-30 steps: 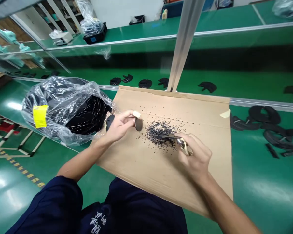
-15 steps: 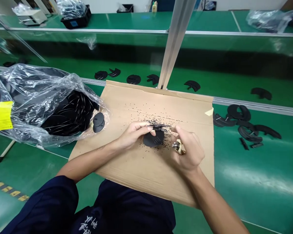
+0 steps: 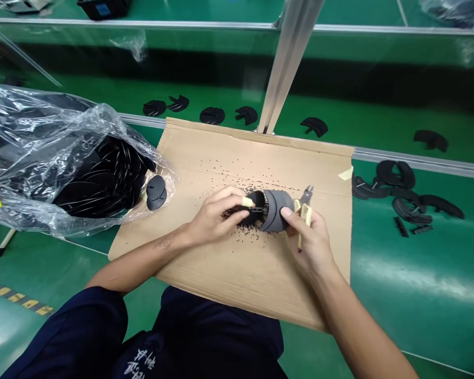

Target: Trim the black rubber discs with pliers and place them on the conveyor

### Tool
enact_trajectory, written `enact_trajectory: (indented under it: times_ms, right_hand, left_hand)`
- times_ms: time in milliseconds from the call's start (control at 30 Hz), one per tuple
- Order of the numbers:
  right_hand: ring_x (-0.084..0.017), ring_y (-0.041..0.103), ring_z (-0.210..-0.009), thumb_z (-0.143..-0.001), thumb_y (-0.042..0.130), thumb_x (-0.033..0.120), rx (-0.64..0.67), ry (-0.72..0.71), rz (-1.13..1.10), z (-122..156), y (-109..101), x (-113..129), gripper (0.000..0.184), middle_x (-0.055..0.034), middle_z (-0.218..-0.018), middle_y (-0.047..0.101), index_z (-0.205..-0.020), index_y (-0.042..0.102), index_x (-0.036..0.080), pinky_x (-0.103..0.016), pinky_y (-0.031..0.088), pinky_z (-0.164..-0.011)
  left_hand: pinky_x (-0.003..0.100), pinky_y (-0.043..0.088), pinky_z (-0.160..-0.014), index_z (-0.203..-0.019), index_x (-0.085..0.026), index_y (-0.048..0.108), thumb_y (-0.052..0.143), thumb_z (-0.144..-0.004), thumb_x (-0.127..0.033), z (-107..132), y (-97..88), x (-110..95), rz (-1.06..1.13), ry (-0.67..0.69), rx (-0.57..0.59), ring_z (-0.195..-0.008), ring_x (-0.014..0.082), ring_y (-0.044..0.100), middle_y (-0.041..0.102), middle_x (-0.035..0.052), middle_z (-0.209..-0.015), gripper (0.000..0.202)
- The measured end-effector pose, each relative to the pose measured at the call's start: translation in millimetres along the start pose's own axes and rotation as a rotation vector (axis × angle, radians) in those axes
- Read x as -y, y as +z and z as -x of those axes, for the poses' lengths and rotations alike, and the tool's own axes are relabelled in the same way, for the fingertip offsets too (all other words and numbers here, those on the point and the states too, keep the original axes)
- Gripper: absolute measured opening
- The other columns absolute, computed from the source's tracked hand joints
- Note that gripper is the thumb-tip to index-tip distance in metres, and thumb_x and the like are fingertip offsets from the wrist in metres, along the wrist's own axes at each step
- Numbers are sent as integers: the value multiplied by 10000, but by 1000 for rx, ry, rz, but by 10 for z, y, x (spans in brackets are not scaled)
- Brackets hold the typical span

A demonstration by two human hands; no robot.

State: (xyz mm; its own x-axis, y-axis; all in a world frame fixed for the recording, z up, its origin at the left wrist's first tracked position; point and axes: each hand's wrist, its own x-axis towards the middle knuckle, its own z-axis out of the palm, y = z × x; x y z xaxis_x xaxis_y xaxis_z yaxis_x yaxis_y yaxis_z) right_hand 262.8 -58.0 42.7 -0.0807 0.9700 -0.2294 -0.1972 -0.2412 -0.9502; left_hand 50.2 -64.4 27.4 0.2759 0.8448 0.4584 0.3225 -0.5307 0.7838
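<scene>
Over a cardboard sheet (image 3: pixel 237 263) my left hand (image 3: pixel 217 213) pinches a black round plastic part (image 3: pixel 274 209), its taped thumb on the part's left edge. My right hand (image 3: pixel 310 239) steadies the same part with a fingertip while it grips small cutting pliers (image 3: pixel 303 210) with cream handles, jaws pointing up and away. Black trimmings (image 3: pixel 240 218) lie scattered on the cardboard under the part.
A clear plastic bag (image 3: pixel 63 158) full of black discs lies at the left, two loose discs (image 3: pixel 156 190) at its mouth. Trimmed black pieces (image 3: pixel 403 195) lie at the right and along the green conveyor (image 3: pixel 379 126) behind. A metal post (image 3: pixel 284 63) rises behind the cardboard.
My left hand brought a part from near the bag to the middle of the cardboard. The part now stands turned between both hands, and the pliers have swung off it, jaws pointing away.
</scene>
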Motion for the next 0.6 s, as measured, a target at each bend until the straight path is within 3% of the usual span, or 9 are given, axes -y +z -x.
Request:
enact_trajectory:
  times_ms: [100,167,433,600]
  right_hand:
    - [-98,405,-579,-716,845,465,-92,-99,48,-22,-13,-20,444,55,-658,421,-694,475,220,-247,408,-536]
    - [-98,389,-574,-746,819,474,-103,-138,89,-32,-21,-50,456,58,-651,391,-692,440,226,-248,407,-529]
    - [-100,328,-590,-814,759,516,-195,-258,230,-19,-34,-187,466,56,-667,350,-701,408,232,-254,333,-528]
    - [-92,324,-550,-797,785,491,-28,-186,190,57,54,-162,485,68,-612,349,-658,405,223,-253,349,-521]
  left_hand:
    - [224,577,-696,-1182,-194,614,669,-922,-289,-14,-9,27,270,-299,-91,-814,108,637,661,69,-1078,282]
    - [195,566,-665,-1243,-197,572,733,-872,-305,-25,-5,35,415,-408,-126,-754,83,625,658,59,-1060,419]
    - [223,615,-718,-1142,-197,545,727,-876,-364,-25,28,-43,444,-364,-189,-841,111,685,668,65,-1099,363]
    - [171,568,-633,-1116,-182,575,751,-846,-310,16,110,-73,347,-363,-201,-728,71,634,677,46,-1033,347]
